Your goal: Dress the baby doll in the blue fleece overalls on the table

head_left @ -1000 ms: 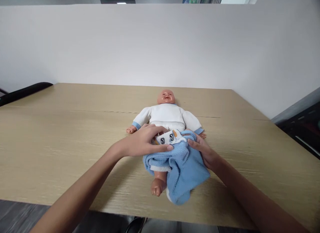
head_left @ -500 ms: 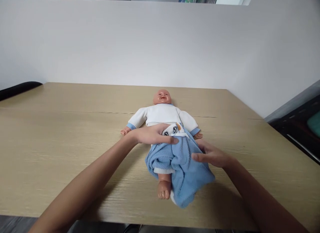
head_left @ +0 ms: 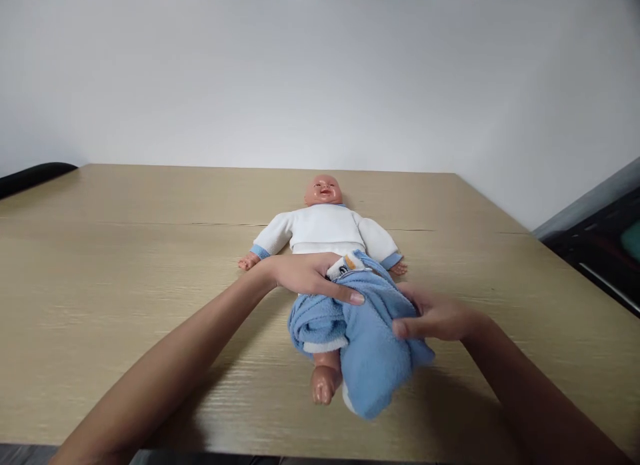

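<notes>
A baby doll [head_left: 325,192] lies on its back, head away from me, in a white sweater [head_left: 327,228] with blue cuffs. Blue fleece pants [head_left: 375,352] are partly on its legs. One bare foot [head_left: 326,383] sticks out of the white-edged leg opening on the left; the other foot is hidden inside the right pant leg. My left hand [head_left: 315,275] grips the waistband by its white printed patch, thumb on top and fingers tucked under. With thumb and fingers closed on the outer side of the right pant leg, my right hand [head_left: 435,315] holds the cloth.
The doll lies on a light wooden table [head_left: 150,252] with a seam across it. A white wall [head_left: 300,85] rises behind. Black objects stand at the left edge [head_left: 37,177] and the right edge [head_left: 600,245].
My right hand has shifted slightly right and down, drawing the pant cloth outward and smoothing the right leg. My left hand stays at the waistband, a little lower. The view has tilted slightly down.
</notes>
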{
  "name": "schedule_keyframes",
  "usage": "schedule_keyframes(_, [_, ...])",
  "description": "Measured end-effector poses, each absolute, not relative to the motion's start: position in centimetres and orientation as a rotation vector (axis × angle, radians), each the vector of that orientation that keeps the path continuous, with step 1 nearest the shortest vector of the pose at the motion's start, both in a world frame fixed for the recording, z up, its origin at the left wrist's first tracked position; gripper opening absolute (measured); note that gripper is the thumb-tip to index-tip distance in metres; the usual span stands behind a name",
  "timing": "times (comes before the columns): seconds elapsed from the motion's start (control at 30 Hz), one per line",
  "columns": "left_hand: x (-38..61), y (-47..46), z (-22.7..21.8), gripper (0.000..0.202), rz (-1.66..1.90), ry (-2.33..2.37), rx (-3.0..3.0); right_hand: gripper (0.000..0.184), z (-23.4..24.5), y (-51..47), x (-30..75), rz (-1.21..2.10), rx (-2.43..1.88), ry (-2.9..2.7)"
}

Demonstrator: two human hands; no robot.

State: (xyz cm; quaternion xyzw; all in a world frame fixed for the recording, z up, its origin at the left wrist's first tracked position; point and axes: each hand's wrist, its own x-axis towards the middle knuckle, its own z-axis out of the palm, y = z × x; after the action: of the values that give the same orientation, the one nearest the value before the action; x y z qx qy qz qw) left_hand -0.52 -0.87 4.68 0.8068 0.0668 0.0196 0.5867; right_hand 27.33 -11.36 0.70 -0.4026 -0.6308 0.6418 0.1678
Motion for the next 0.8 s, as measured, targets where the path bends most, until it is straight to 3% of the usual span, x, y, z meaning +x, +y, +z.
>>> schedule_keyframes(0.13, [-0.59,-0.74,4.47,0.042,0.008,0.18,1.869,0.061,1.21,-11.79,27.49,1.882,-1.084,-1.838])
schedule_keyframes(0.33, [-0.75,-1.02,4.55,0.042,-0.259,0.096,1.783,0.046,0.34,-11.84,27.16,1.671,-1.025,-1.516])
schedule_keyframes(0.5, [-1.01,-0.74,4.25,0.044,-0.175,0.084,1.76,0.05,0.42,-11.83,27.18,1.694,-1.117,-1.522])
schedule_keyframes(0.67, [-0.68,-0.85,4.34,0.037,-0.033,0.04,1.804,0.073,0.85,-12.12,27.01,2.021,-0.89,-1.728])
schedule_keyframes(0.8, [-0.58,-1.08,3.97,0.042,-0.075,0.023,1.67,0.078,0.45,-12.22,26.54,2.007,-0.784,-1.564])
